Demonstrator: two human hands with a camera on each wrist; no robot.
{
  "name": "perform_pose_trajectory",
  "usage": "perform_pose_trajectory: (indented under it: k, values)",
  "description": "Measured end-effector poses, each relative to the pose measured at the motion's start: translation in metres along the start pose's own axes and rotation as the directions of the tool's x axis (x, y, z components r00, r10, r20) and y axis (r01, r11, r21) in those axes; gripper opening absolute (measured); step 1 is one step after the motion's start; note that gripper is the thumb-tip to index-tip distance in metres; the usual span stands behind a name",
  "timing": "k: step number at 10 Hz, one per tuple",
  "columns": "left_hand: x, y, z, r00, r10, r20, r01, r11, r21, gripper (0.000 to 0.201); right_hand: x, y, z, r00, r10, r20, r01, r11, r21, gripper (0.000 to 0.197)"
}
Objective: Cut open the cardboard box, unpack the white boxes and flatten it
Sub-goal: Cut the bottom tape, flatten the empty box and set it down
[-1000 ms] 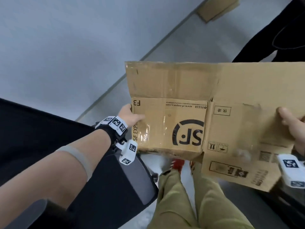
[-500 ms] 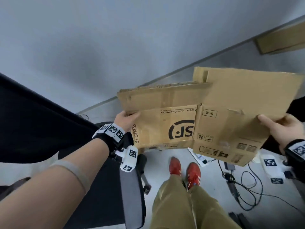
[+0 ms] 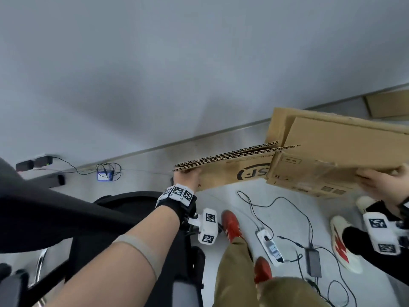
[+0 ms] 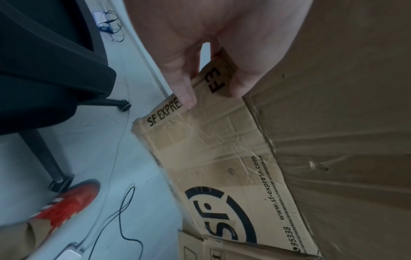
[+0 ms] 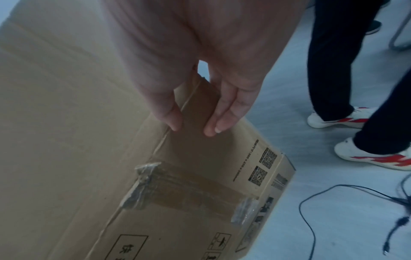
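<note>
The flattened brown cardboard box (image 3: 321,156) with a black SF logo hangs in the air above the floor, tilted almost level. My left hand (image 3: 187,179) grips its left edge, thumb and fingers pinching the panel (image 4: 213,123) beside the "SF EXPRESS" print. My right hand (image 3: 380,185) holds the right end, with the thumb and fingers (image 5: 220,119) clamped over the panel with QR codes (image 5: 200,176). No white boxes are in view.
A black office chair (image 3: 124,209) stands at my left. On the grey floor lie a power strip (image 3: 270,247), an adapter (image 3: 313,262) and loose cables. Another person's legs and white-red shoes (image 3: 345,247) are at the right. More cardboard (image 3: 387,105) leans at the wall.
The box has swung from facing me to nearly level, and has moved right and away from me. Both hands have kept their hold on its ends.
</note>
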State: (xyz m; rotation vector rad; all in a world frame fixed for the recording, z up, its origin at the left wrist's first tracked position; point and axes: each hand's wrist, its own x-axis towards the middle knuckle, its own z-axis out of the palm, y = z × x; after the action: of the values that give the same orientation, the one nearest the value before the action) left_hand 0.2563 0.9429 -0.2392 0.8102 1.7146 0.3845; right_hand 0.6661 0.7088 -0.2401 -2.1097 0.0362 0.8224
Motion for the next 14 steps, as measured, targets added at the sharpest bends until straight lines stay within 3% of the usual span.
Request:
perform_pose_trajectory:
  k: [1, 3, 4, 6, 7, 8, 9, 10, 12, 13, 14]
  values:
    - [0.016, 0.003, 0.002, 0.998, -0.059, -0.005, 0.059, 0.997, -0.048, 0.007, 0.02, -0.017, 0.017, 0.999, -0.02, -0.026, 0.02, 1.0, 0.019, 0.077]
    - [0.039, -0.001, 0.014, 0.988, -0.064, -0.141, 0.051, 0.994, -0.096, 0.038, 0.053, -0.053, 0.049, 0.995, -0.067, 0.074, 0.065, 0.997, 0.027, 0.054]
    - [0.052, 0.007, 0.019, 0.983, -0.057, -0.176, 0.04, 0.994, -0.1, 0.024, 0.067, -0.069, 0.067, 0.992, -0.041, 0.122, 0.042, 0.999, -0.007, 0.034]
    - [0.072, 0.039, 0.027, 0.978, -0.079, -0.192, 0.036, 0.975, -0.221, 0.017, 0.097, -0.098, 0.096, 0.973, -0.001, 0.23, 0.011, 0.999, -0.04, 0.029]
    - [0.103, 0.049, 0.039, 0.986, -0.011, -0.168, -0.023, 0.979, -0.202, 0.019, 0.137, -0.104, 0.124, 0.96, -0.004, 0.28, 0.017, 0.999, -0.045, 0.033]
    - [0.143, 0.049, 0.055, 0.995, 0.02, -0.1, -0.038, 0.984, -0.175, 0.025, 0.173, -0.108, 0.159, 0.928, 0.023, 0.371, -0.001, 0.998, -0.06, 0.051]
    - [0.188, 0.047, 0.071, 1.0, -0.01, -0.027, 0.005, 0.988, -0.155, 0.039, 0.228, -0.092, 0.196, 0.908, 0.018, 0.419, 0.027, 0.995, -0.1, 0.075]
    - [0.238, 0.041, 0.096, 1.0, 0.001, -0.011, -0.003, 0.987, -0.161, 0.032, 0.289, -0.066, 0.236, 0.914, -0.008, 0.405, 0.059, 0.992, -0.113, 0.042]
    - [0.325, -0.002, 0.139, 0.997, -0.072, -0.014, 0.068, 0.98, -0.188, 0.025, 0.371, -0.008, 0.3, 0.925, -0.076, 0.372, 0.137, 0.981, -0.14, 0.047]
    - [0.354, -0.023, 0.151, 0.995, -0.1, -0.01, 0.096, 0.977, -0.191, 0.01, 0.41, 0.013, 0.314, 0.933, -0.095, 0.347, 0.188, 0.951, -0.245, 0.087]
    - [0.38, -0.038, 0.164, 0.995, -0.103, -0.005, 0.1, 0.976, -0.191, 0.028, 0.449, 0.03, 0.324, 0.927, -0.094, 0.362, 0.206, 0.937, -0.283, 0.091]
